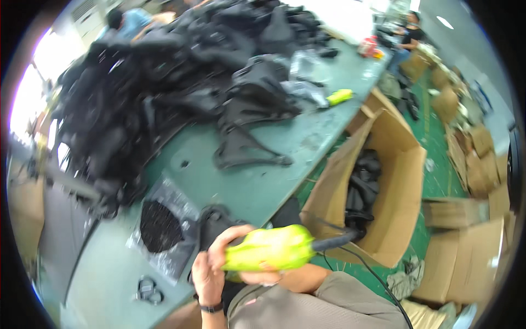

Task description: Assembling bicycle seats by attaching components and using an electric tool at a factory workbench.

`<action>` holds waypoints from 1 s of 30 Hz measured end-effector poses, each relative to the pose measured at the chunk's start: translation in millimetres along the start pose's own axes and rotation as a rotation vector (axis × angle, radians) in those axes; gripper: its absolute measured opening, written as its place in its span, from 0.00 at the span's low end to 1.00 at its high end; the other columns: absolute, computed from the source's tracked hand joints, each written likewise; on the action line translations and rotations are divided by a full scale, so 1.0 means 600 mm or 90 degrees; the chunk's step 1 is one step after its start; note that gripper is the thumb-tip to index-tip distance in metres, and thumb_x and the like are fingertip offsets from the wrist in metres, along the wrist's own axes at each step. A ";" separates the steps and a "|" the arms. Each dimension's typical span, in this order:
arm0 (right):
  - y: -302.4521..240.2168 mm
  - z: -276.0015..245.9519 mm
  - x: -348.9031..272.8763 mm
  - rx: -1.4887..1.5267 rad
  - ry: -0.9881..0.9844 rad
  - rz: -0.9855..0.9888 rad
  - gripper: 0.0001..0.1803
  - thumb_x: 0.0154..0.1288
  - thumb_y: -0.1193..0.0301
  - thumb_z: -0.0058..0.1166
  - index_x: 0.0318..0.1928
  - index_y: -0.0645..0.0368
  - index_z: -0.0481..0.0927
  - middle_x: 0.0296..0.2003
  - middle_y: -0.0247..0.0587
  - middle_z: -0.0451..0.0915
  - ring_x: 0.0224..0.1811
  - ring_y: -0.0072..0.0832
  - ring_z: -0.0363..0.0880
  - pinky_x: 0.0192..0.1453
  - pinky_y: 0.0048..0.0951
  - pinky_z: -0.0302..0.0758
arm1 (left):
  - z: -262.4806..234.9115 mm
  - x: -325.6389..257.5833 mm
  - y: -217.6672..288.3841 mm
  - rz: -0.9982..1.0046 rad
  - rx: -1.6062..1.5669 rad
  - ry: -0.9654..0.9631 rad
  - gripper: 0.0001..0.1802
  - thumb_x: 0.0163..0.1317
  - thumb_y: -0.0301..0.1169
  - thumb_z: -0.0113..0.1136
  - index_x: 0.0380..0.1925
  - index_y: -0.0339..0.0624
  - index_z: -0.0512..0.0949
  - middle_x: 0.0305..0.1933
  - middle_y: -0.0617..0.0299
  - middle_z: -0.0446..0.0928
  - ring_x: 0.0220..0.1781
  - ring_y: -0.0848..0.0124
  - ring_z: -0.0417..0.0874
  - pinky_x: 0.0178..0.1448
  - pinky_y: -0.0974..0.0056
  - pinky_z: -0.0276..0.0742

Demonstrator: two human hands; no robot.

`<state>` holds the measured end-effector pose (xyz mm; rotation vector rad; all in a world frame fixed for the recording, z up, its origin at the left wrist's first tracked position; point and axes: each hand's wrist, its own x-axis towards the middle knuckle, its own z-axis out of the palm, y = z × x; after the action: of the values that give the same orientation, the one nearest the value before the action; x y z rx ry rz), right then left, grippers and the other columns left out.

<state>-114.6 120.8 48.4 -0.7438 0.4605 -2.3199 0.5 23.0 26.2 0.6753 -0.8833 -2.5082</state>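
My right hand [235,239] is wrapped round a bright yellow-green corded power tool [274,249], blurred by motion, its dark cable sleeve [335,240] pointing right. Close to the tool's left end, my left hand [207,281], with a black band at the wrist, has its fingers bent in. A black saddle-shaped part [212,218] sits just beyond both hands and is partly covered by them. What the left fingers grip is hidden and blurred. Left of them, a dark rounded pad [160,226] lies on a clear plastic bag [178,200].
A large heap of black parts [164,82] covers the far side of the green table [219,189]. An open cardboard box [400,203] holding black parts stands right. The tool's cord [378,277] trails down there. Another yellow-green object [339,97] lies farther back. Other people sit beyond.
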 end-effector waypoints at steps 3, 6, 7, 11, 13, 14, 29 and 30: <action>-0.041 0.037 0.028 0.054 0.010 -0.040 0.39 0.58 0.44 0.63 0.58 0.60 0.70 0.42 0.46 0.80 0.42 0.38 0.79 0.48 0.38 0.77 | -0.026 -0.005 -0.013 -0.059 -0.094 -0.031 0.11 0.69 0.38 0.63 0.40 0.45 0.72 0.29 0.72 0.71 0.29 0.82 0.72 0.34 0.75 0.73; -0.036 0.057 0.049 -0.049 0.064 -0.181 0.58 0.42 0.16 0.45 0.57 0.55 0.70 0.32 0.39 0.77 0.32 0.35 0.77 0.36 0.37 0.76 | -0.021 -0.006 -0.002 -0.114 -0.070 -0.059 0.14 0.72 0.40 0.58 0.38 0.39 0.74 0.30 0.61 0.76 0.30 0.72 0.75 0.36 0.69 0.72; -0.038 0.048 0.050 -0.040 0.034 -0.167 0.61 0.38 0.17 0.49 0.57 0.56 0.69 0.33 0.40 0.77 0.33 0.35 0.77 0.38 0.38 0.77 | -0.028 -0.004 -0.004 -0.126 -0.047 -0.067 0.14 0.72 0.41 0.57 0.39 0.40 0.74 0.31 0.61 0.79 0.27 0.72 0.77 0.34 0.67 0.74; -0.047 0.044 0.054 -0.067 0.041 -0.138 0.63 0.34 0.16 0.49 0.57 0.58 0.68 0.33 0.41 0.77 0.32 0.35 0.77 0.38 0.38 0.77 | -0.017 0.015 0.032 0.062 0.234 -0.003 0.15 0.73 0.37 0.54 0.45 0.34 0.76 0.38 0.56 0.81 0.35 0.66 0.82 0.41 0.64 0.79; -0.059 0.044 0.065 -0.098 0.065 -0.161 0.63 0.37 0.15 0.45 0.57 0.59 0.68 0.32 0.40 0.76 0.29 0.34 0.76 0.36 0.37 0.76 | -0.037 0.055 0.090 0.259 0.593 0.101 0.14 0.68 0.33 0.59 0.44 0.32 0.77 0.40 0.53 0.80 0.37 0.64 0.83 0.43 0.63 0.79; -0.066 0.036 0.068 -0.105 0.065 -0.152 0.63 0.37 0.15 0.45 0.57 0.59 0.68 0.32 0.40 0.76 0.29 0.34 0.76 0.36 0.37 0.76 | -0.059 0.082 0.127 0.326 0.797 0.171 0.14 0.64 0.32 0.62 0.44 0.32 0.77 0.41 0.51 0.80 0.38 0.61 0.83 0.44 0.61 0.79; -0.095 -0.014 0.087 -0.326 0.100 -0.230 0.62 0.42 0.13 0.34 0.56 0.59 0.70 0.29 0.37 0.75 0.26 0.29 0.73 0.35 0.33 0.71 | -0.229 0.165 0.177 0.508 1.189 0.357 0.07 0.61 0.31 0.63 0.30 0.39 0.78 0.35 0.56 0.76 0.43 0.54 0.76 0.48 0.54 0.74; -0.100 -0.016 0.086 -0.343 0.115 -0.222 0.62 0.42 0.13 0.35 0.56 0.59 0.69 0.29 0.37 0.74 0.25 0.29 0.72 0.35 0.33 0.71 | -0.232 0.164 0.180 0.507 1.190 0.352 0.07 0.61 0.31 0.63 0.30 0.39 0.78 0.35 0.56 0.76 0.43 0.54 0.76 0.48 0.54 0.74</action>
<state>-181.5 130.7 90.4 -0.9225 1.1466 -2.6274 20.4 -170.4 -27.7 0.9997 -2.3658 -0.2151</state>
